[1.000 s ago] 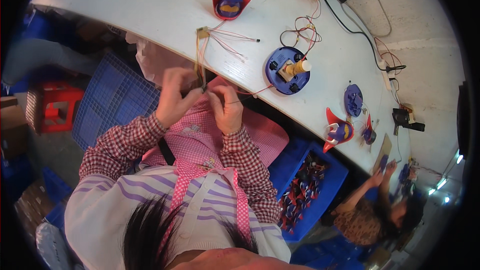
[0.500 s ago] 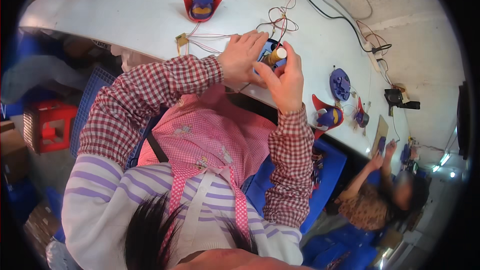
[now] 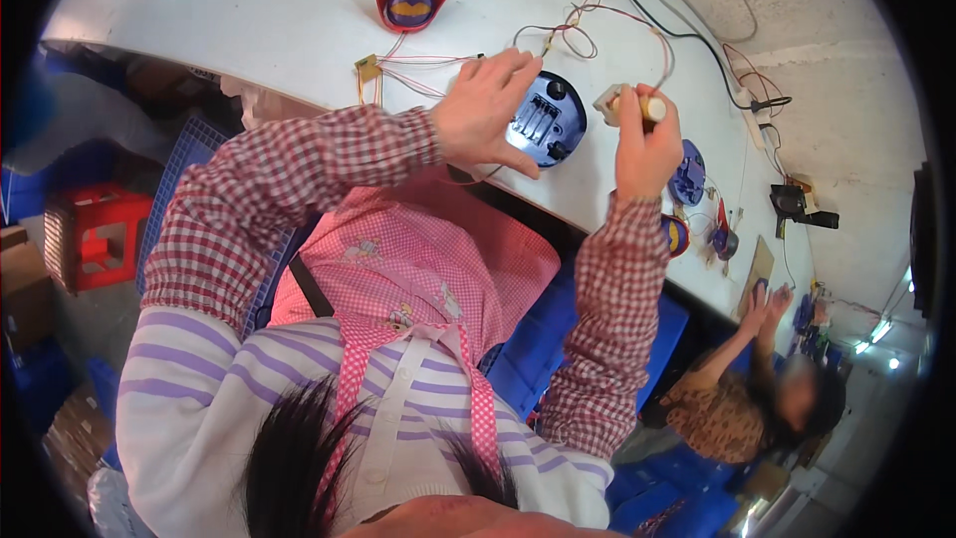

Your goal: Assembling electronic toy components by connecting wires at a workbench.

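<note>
Brown cardboard box (image 3: 22, 289) at far left edge on floor, beside red crate (image 3: 88, 236)

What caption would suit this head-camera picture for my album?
At a white workbench, the left hand steadies a round blue part while the right hand grips a small cream piece.

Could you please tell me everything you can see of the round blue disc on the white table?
The round blue disc looks like glossy plastic and lies flat on the white table. Its upper face shows a slotted recess and a dark knob. The left hand rests on its left edge. Thin red wires run nearby.
</note>
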{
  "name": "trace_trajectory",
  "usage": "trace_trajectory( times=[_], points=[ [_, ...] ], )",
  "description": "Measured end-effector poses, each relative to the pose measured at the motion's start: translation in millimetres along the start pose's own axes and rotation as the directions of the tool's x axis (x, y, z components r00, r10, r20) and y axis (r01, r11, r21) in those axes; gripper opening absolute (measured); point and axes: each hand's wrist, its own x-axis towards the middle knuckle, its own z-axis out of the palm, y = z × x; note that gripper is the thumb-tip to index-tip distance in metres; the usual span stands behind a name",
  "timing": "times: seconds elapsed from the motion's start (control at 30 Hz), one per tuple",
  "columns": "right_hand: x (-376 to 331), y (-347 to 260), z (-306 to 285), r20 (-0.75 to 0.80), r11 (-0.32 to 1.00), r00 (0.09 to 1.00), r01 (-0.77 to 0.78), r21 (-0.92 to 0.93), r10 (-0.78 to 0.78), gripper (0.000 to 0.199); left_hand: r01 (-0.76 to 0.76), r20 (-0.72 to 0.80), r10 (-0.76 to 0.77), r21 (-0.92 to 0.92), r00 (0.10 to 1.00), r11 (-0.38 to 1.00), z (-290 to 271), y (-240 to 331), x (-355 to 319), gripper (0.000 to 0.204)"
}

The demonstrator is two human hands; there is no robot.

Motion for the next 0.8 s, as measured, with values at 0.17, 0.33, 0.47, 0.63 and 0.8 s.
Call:
trace_trajectory(
  times=[0.17, 0.33, 0.47, 0.63, 0.8],
  points=[
    [13, 51, 5, 0.194, 0.978, 0.961, -0.181, -0.101, 0.197, 0.030, 0.152, -0.262, -0.184, -0.138, 0.947, 0.979, -76, -39, -39, 0.081],
    [13, 65, 11, -0.133, 0.953, 0.983, 0.084, -0.292, -0.127, 0.040, 0.378, -0.180, -0.336, 0.325, 0.925, 0.867, -104, -124, -45, 0.074],
    [-16, -37, 55, 0.258, 0.961, 0.926, 0.273, 0.048, -0.276, 0.026, 0.381, -0.160, -0.349, 0.499, 0.923, 0.778, -83, -143, -27, 0.076],
    [-41, -83, 156, 0.487, 0.896, 0.753, 0.391, 0.210, -0.442, 0.033, 0.497, -0.015, -0.506, 0.206, 0.863, 0.843, -93, -138, 13, 0.065],
    [-44, -87, 189, 0.577, 0.827, 0.710, 0.553, -0.100, -0.404, 0.023, 0.465, -0.168, -0.457, 0.011, 0.873, 0.885, -87, -149, 6, 0.061]
  ],
)
